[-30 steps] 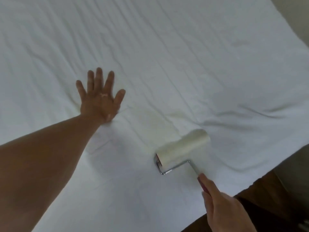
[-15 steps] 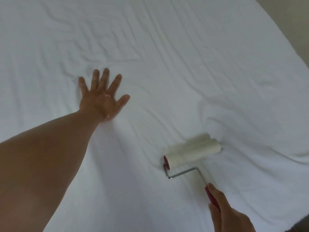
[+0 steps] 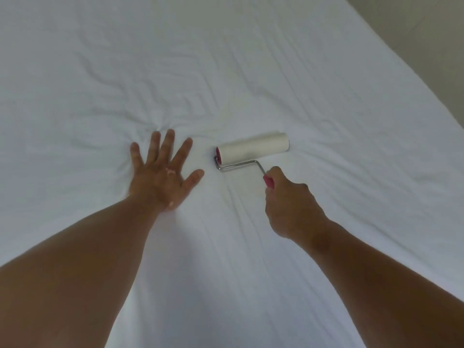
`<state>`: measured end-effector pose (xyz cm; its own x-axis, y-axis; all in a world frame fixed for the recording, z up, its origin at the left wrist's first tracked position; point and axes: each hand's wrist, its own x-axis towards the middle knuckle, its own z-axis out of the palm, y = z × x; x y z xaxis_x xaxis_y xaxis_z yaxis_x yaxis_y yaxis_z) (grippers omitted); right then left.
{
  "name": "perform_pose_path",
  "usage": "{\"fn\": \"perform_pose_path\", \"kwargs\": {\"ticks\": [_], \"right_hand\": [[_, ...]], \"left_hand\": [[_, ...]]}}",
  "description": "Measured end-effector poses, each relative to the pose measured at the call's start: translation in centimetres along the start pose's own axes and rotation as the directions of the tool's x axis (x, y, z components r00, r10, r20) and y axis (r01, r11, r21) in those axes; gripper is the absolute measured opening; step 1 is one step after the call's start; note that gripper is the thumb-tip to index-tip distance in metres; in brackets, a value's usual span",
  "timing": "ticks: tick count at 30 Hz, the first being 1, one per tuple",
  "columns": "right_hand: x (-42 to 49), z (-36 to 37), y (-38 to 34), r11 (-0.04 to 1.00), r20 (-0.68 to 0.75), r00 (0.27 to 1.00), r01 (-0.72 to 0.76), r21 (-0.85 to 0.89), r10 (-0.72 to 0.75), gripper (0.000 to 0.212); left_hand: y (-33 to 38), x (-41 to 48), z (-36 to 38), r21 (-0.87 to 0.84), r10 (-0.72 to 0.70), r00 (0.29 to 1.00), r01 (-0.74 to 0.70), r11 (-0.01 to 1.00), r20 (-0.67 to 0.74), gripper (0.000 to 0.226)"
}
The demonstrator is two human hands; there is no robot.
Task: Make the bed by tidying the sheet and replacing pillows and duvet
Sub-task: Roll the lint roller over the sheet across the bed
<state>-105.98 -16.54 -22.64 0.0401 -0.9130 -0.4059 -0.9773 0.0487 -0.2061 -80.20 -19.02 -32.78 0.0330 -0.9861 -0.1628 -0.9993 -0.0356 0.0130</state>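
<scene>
A white sheet (image 3: 251,59) covers the bed and fills nearly the whole view, with creases bunched just beyond my left hand. My left hand (image 3: 162,173) lies flat on the sheet, palm down, fingers spread. To its right a lint roller (image 3: 252,148) with a white roll, a metal frame and a red handle rests on the sheet. My right hand (image 3: 288,203) grips the red handle from the near side. No pillow or duvet is in view.
The bed's right edge runs diagonally down the right side, with beige floor (image 3: 414,26) beyond it at the top right corner.
My right hand has pushed the roller away from the bed's near edge and leftward, close to my left hand. The left hand stays flat on the sheet. The view has shifted forward.
</scene>
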Motion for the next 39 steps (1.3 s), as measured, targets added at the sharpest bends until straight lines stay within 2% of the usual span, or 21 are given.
{"fn": "perform_pose_path", "kwargs": {"ticks": [3,6,9,12,14,21,24,28,31,33,35,37,38,39], "right_hand": [[3.1,-1.0,-1.6,0.999,-0.035,0.999,0.024,0.04,-0.022,0.012],[-0.1,-0.2,-0.6,0.996,-0.056,0.998,0.017,0.093,-0.011,0.017],[-6.1,1.2,2.1,0.997,0.014,0.999,-0.042,0.064,0.041,0.035],[-8.0,1.1,2.6,0.992,0.091,0.989,-0.112,-0.05,0.116,0.044],[-5.8,0.4,1.3,0.994,0.087,0.99,-0.104,-0.036,0.107,0.038],[11.3,-1.4,-6.0,0.995,-0.092,0.995,0.056,0.077,-0.048,0.014],[16.7,-2.6,-8.1,0.993,-0.101,0.99,0.106,0.047,-0.1,0.016],[20.3,-4.4,-9.3,0.983,-0.043,0.982,0.182,-0.029,-0.183,0.021],[17.7,-4.4,-7.9,0.98,-0.049,0.979,0.197,-0.018,-0.197,0.02],[13.0,-3.2,-5.2,0.98,-0.073,0.978,0.198,0.027,-0.195,0.017],[7.0,-1.9,-2.0,0.987,-0.03,0.989,0.149,0.065,-0.148,0.018],[1.3,-0.6,1.4,0.994,0.018,0.998,0.056,0.098,-0.058,0.028],[-1.4,-0.1,2.6,0.996,0.008,1.0,0.021,0.091,-0.022,0.033],[-3.7,0.3,3.2,0.998,-0.061,0.998,0.028,0.054,-0.025,0.037]], "left_hand": [[-0.2,0.9,0.1,-0.013,-0.006,1.0,0.006,1.0,-0.005,0.081],[-0.4,1.2,0.1,-0.026,-0.003,1.0,0.003,1.0,-0.01,0.081],[-0.4,1.2,0.3,-0.043,0.002,1.0,-0.003,0.999,-0.006,0.081],[-0.5,1.2,0.5,-0.039,0.004,1.0,-0.004,0.999,-0.004,0.081],[-0.5,1.3,0.7,-0.043,0.001,1.0,-0.001,0.999,-0.007,0.081],[-0.6,2.1,1.6,-0.039,0.01,1.0,-0.011,0.999,-0.008,0.08],[-0.8,2.4,1.7,-0.03,0.019,1.0,-0.019,0.999,0.007,0.08],[-0.7,2.3,1.5,-0.012,0.008,1.0,-0.007,1.0,0.02,0.08],[-0.6,2.4,1.2,0.002,-0.003,0.999,0.002,1.0,0.05,0.081],[-0.6,2.5,1.0,-0.009,-0.003,0.998,0.004,1.0,0.064,0.082],[-0.7,2.7,0.8,-0.039,0.008,0.996,-0.004,0.999,0.09,0.083],[-1.2,2.8,0.3,-0.086,0.043,0.993,-0.033,0.996,0.114,0.085],[-1.8,2.9,-0.3,-0.093,0.073,0.989,-0.061,0.994,0.128,0.087],[-2.5,2.7,-1.0,-0.089,0.103,0.985,-0.09,0.992,0.141,0.09]]}}
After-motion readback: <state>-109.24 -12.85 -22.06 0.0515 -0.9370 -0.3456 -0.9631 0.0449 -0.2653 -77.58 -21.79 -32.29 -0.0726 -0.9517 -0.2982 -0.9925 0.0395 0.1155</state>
